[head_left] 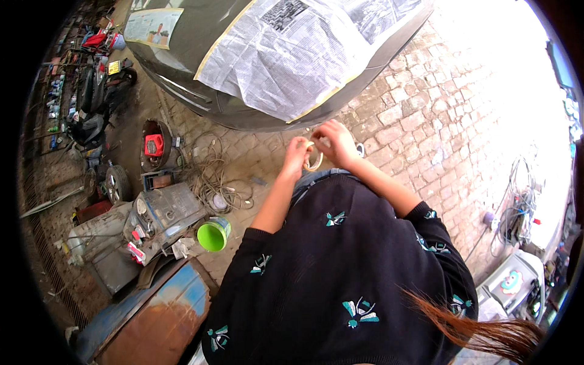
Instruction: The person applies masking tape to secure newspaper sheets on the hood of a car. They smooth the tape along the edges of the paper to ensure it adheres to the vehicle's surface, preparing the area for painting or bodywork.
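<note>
In front of my waist, my left hand [296,156] is closed around one side of a thin cream ring that looks like a roll of masking tape [316,164]. My right hand [338,145] has its fingers bent in at the ring's far upper side, and its fingertips are partly hidden. Just beyond both hands is the front of a dark car [225,115]. Newspaper sheets [286,67] cover much of it, edged with yellowish tape. Beside my right wrist a small white ring [360,149] shows in part.
Tangled hoses [213,176] and a green bucket [213,235] are on the left floor. Nearby stand a worn metal box [173,210], a wheel [118,184] and a rusty blue panel [158,316]. A motorbike [97,91] stands farther left. Coiled cables [517,207] lie right on the brick paving [413,134].
</note>
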Demonstrator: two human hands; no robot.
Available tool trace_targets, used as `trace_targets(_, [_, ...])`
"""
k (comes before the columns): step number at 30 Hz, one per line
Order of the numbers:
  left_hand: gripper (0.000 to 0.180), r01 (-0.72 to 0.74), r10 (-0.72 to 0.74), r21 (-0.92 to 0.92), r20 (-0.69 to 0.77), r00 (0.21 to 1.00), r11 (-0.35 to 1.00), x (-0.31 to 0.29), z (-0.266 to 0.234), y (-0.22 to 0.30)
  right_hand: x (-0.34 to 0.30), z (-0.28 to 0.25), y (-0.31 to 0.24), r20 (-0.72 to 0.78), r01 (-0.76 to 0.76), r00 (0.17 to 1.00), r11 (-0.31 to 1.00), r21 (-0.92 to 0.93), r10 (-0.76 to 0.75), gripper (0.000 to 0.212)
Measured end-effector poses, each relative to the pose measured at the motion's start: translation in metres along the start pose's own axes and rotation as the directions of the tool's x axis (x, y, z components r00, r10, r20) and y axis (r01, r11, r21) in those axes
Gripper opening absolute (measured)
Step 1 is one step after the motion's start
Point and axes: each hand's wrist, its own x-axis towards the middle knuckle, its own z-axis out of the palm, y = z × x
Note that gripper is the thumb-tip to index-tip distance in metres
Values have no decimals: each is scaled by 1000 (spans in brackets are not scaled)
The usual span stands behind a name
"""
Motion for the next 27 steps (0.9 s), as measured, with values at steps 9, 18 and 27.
trace_targets(9, [49, 114, 106, -767, 232, 967, 631, 72, 98, 8, -30, -41, 60, -49, -583, 722, 645, 494, 690, 12])
trace_targets(18, [19, -73, 254, -862, 67, 965, 502, 74, 89, -12, -15, -46, 64, 237, -617, 584, 235, 751, 776, 10])
trace_targets(27, [10, -123, 188, -814, -17, 982, 568, 34, 88, 12, 17, 8, 67, 235, -412, 621, 56, 909, 748, 10])
